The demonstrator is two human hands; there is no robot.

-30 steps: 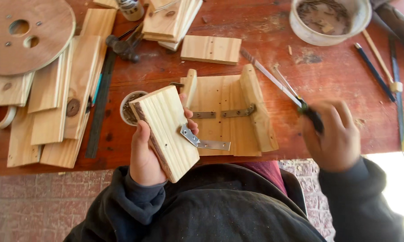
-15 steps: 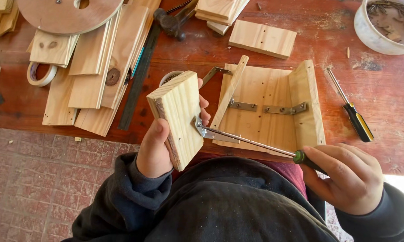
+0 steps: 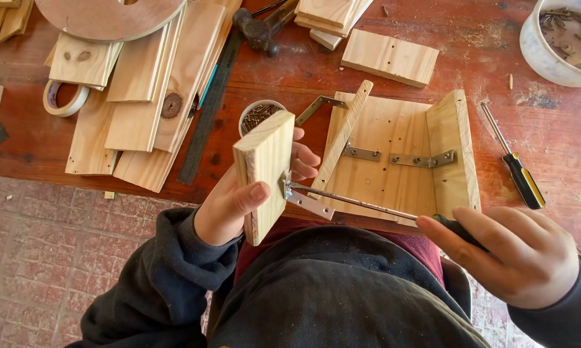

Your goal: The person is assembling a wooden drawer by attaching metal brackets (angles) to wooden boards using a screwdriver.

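The left hand [image 3: 229, 206] has its fingers wrapped around a pale pine block [image 3: 265, 174] with a bent metal bracket [image 3: 306, 201] on its side, held upright above the near edge of the red-brown wooden desk [image 3: 471, 58]. The right hand [image 3: 513, 254] has its fingers closed on the dark handle of a long-shafted screwdriver [image 3: 361, 202], whose tip meets the bracket. Just behind stands a three-sided pine box frame with metal brackets [image 3: 400, 154], with a small white cup of screws [image 3: 259, 115] beside it and a yellow-and-black screwdriver [image 3: 519, 174] lying to its right.

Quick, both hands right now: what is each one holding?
Left hand: closed on the wooden block with a metal bracket.
Right hand: closed on the screwdriver, tip at the bracket.
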